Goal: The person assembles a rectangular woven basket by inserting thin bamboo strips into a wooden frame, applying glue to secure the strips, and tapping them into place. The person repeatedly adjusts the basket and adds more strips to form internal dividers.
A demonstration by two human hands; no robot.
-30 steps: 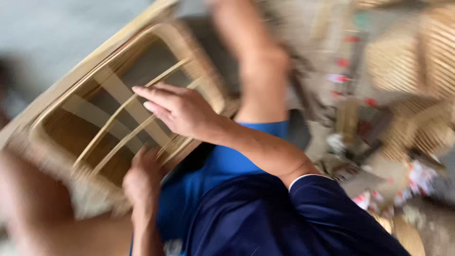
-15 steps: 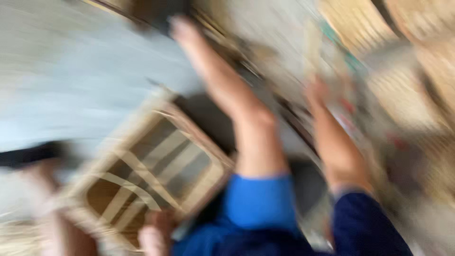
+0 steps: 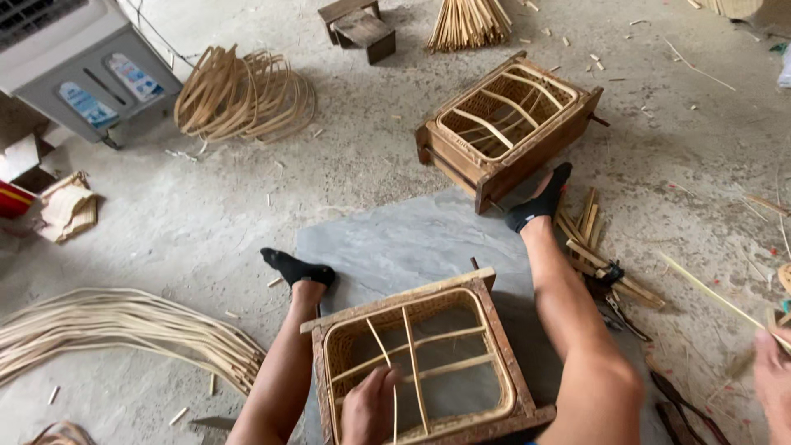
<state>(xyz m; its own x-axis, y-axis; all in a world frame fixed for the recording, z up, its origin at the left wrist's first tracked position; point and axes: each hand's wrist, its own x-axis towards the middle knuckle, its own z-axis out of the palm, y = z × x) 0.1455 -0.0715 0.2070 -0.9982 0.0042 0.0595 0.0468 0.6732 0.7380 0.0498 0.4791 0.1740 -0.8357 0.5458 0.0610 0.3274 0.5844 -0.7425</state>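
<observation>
A wooden box frame with a half-woven bamboo basket (image 3: 420, 363) inside stands on the floor between my two outstretched legs. My left hand (image 3: 369, 408) rests inside its near side, fingers curled around a thin upright bamboo strip and the rim. My right hand (image 3: 774, 379) is far out at the right edge of the view, partly cut off, closed on the near end of a long pale bamboo strip (image 3: 713, 295) that lies across the concrete floor.
A second frame with a basket (image 3: 511, 124) lies beyond my right foot. Short slats and pliers (image 3: 614, 284) sit by my right leg. Long strips (image 3: 124, 330) lie at the left, coiled hoops (image 3: 243, 95) and a cooler (image 3: 74, 66) behind, a stool (image 3: 358, 29) at the back.
The view has swung and is sharp now. My right hand has left the frame and moved far to the right. My left hand stays on the frame's near side.
</observation>
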